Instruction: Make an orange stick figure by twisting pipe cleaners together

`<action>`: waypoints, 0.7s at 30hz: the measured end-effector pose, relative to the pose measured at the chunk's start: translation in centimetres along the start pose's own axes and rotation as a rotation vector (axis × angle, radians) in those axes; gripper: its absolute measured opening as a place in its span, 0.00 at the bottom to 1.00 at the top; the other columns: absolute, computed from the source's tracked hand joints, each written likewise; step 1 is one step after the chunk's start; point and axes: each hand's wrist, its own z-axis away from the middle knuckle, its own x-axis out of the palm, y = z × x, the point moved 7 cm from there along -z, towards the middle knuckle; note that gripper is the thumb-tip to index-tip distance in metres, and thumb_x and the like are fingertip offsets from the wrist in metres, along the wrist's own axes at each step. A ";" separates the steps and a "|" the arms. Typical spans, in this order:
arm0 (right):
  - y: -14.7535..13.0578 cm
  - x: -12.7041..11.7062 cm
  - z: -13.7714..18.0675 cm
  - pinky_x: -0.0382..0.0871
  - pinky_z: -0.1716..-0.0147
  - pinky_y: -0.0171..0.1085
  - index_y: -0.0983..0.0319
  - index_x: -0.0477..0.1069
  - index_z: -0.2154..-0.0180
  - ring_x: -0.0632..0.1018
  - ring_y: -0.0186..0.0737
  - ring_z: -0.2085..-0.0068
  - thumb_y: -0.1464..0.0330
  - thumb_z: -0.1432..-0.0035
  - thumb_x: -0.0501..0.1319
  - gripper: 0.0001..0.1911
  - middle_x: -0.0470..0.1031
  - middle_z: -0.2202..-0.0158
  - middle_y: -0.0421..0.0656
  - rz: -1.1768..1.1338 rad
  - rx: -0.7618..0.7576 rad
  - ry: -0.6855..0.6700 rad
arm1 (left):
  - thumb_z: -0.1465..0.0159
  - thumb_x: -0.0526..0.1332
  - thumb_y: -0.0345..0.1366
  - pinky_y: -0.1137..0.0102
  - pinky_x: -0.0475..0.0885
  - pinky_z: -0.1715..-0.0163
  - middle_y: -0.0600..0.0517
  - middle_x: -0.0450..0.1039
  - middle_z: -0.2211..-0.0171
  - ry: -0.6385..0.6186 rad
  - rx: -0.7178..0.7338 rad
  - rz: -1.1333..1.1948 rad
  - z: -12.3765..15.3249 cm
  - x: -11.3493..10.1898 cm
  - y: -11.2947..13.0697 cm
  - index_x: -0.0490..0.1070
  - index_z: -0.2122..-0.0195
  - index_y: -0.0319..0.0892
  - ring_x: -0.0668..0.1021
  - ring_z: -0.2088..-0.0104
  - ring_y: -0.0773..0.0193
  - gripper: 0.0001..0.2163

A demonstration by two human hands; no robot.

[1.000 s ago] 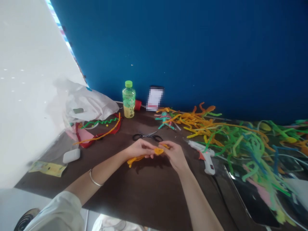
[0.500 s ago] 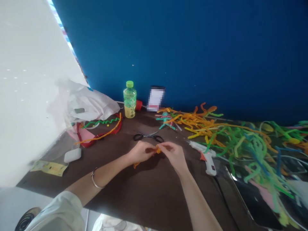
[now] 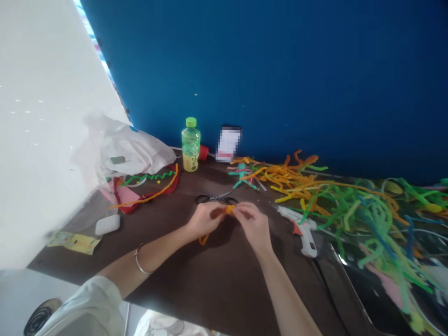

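Observation:
Both of my hands meet over the middle of the dark brown table. My left hand and my right hand are closed in pinches on one orange pipe cleaner, held between them just above the tabletop. A loose end of the pipe cleaner hangs below my left hand. Black-handled scissors lie just beyond my fingers. A white glue gun lies to the right of my right hand.
A heap of orange, green and yellow pipe cleaners covers the right side. A green-capped bottle stands at the back by the blue wall. A white plastic bag, a small white case and a yellow wrapper lie left.
My hands have drawn closer together and a little farther from me. The orange pipe cleaner, earlier stretched out below my left hand, is now bunched between my fingers with only a short end hanging.

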 end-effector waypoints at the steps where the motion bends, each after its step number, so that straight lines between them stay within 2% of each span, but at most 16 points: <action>1: 0.0 0.0 0.0 0.69 0.65 0.37 0.62 0.73 0.77 0.74 0.39 0.65 0.63 0.54 0.63 0.08 0.72 0.69 0.45 0.017 -0.001 -0.001 | 0.43 0.56 0.33 0.71 0.69 0.64 0.47 0.74 0.67 0.026 0.025 -0.019 0.0 -0.2 0.1 0.72 0.60 0.40 0.76 0.67 0.64 0.11; 4: -0.2 0.3 0.1 0.69 0.65 0.37 0.63 0.72 0.77 0.73 0.39 0.66 0.63 0.54 0.62 0.09 0.72 0.70 0.44 0.041 -0.007 -0.025 | 0.43 0.56 0.31 0.69 0.70 0.62 0.46 0.74 0.64 0.083 0.102 -0.041 0.0 -0.6 0.5 0.69 0.55 0.40 0.76 0.65 0.63 0.14; 7: -0.4 0.6 0.2 0.69 0.66 0.36 0.63 0.72 0.76 0.73 0.38 0.66 0.63 0.53 0.62 0.09 0.71 0.69 0.44 0.024 -0.028 -0.051 | 0.43 0.55 0.30 0.69 0.71 0.63 0.45 0.73 0.61 0.058 0.185 -0.053 0.0 -0.5 1.1 0.66 0.51 0.41 0.75 0.65 0.64 0.17; 9: -0.5 0.8 0.3 0.68 0.65 0.36 0.62 0.72 0.76 0.73 0.38 0.66 0.63 0.52 0.62 0.09 0.71 0.69 0.44 0.015 -0.050 -0.061 | 0.42 0.55 0.30 0.69 0.71 0.63 0.45 0.72 0.61 0.028 0.205 -0.054 -0.1 -0.3 1.3 0.67 0.52 0.41 0.75 0.64 0.64 0.16; 14: -0.8 0.7 0.3 0.68 0.66 0.35 0.61 0.72 0.74 0.72 0.37 0.65 0.65 0.51 0.61 0.07 0.70 0.68 0.44 0.038 -0.104 -0.054 | 0.42 0.56 0.35 0.70 0.73 0.67 0.44 0.71 0.61 -0.002 0.050 0.177 -0.3 0.2 0.4 0.68 0.56 0.39 0.76 0.70 0.67 0.13; 21: -1.4 0.8 0.4 0.69 0.65 0.36 0.61 0.71 0.74 0.73 0.39 0.63 0.64 0.49 0.59 0.08 0.71 0.66 0.45 0.065 -0.146 -0.051 | 0.48 0.63 0.39 0.66 0.72 0.64 0.43 0.73 0.62 0.026 -0.123 0.497 -0.5 0.5 -0.7 0.70 0.58 0.35 0.76 0.66 0.61 0.18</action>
